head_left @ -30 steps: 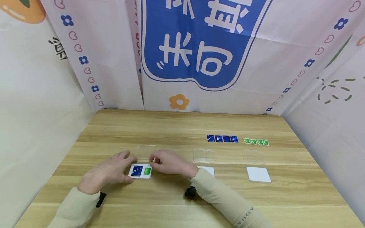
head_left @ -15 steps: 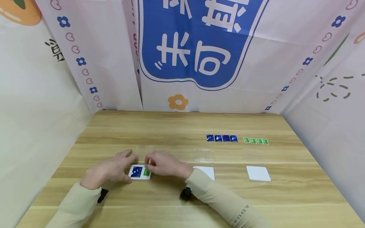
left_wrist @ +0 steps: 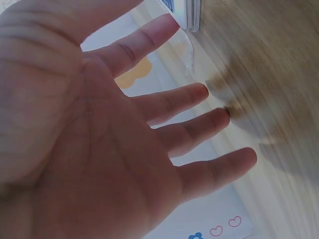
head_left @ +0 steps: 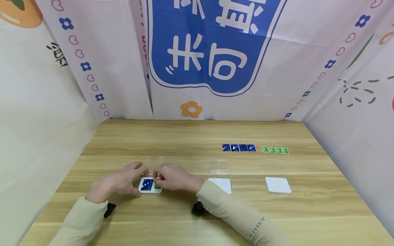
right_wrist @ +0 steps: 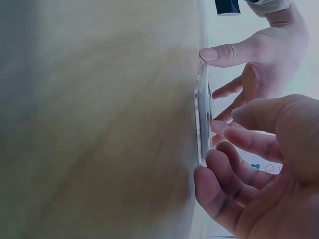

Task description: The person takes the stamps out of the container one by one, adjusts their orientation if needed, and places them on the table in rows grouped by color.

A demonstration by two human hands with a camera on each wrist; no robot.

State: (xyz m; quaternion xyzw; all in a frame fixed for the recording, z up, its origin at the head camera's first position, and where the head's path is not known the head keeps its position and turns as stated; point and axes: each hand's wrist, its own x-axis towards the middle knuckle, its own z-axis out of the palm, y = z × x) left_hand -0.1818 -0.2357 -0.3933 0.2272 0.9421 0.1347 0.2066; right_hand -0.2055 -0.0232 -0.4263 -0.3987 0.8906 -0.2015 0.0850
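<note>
Head view: left hand (head_left: 121,179) spread at nine o'clock of the white block (head_left: 153,190), right hand (head_left: 176,176) curled at two, grip unclear; probably light, stiff, best edge-held.

The left forearm (head_left: 81,218) and the right forearm (head_left: 240,217) slant inward, so the hands are near each other. The left hand (head_left: 123,181) has its fingers spread and almost straight. The right hand (head_left: 175,177) bends its fingers, with the thumb near the index finger.
</note>
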